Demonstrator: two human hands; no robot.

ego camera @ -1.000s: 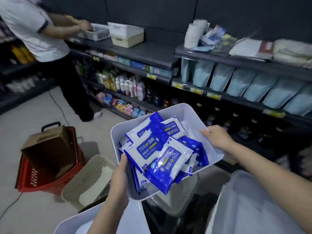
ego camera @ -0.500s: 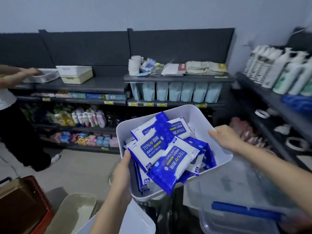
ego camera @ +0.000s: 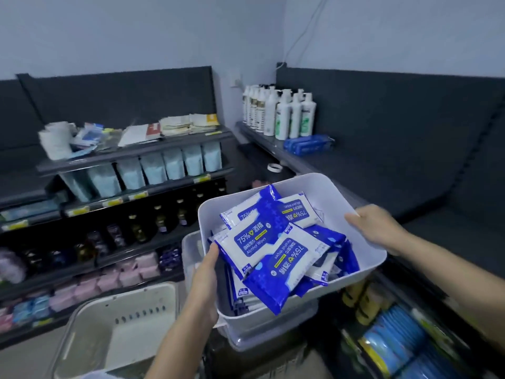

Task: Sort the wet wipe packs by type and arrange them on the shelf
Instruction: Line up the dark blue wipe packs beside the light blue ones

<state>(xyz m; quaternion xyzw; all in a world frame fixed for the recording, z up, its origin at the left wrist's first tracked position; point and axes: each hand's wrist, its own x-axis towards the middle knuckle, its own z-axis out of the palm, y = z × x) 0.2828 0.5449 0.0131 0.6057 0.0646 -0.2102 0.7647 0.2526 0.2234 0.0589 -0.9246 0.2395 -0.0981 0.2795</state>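
white bin (ego camera: 328, 187) held in air, tilted | left hand (ego camera: 206, 274) grips near rim, right hand (ego camera: 374, 228) grips right rim | wet wipe packs (ego camera: 273, 250) heaped inside | risk: tilt lets overhanging front pack slide out

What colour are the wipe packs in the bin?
The wipe packs are blue and white, lying in a white bin; head view shows it.

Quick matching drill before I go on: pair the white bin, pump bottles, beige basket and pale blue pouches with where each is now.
Things:
1 white bin
2 pump bottles
3 beige basket
4 pale blue pouches

Places:
A low down, left of the bin
B right-hand top shelf, near the corner
C gripped by left hand and right hand
D left rack, shelf under the top one

Pairs: 1-C, 2-B, 3-A, 4-D
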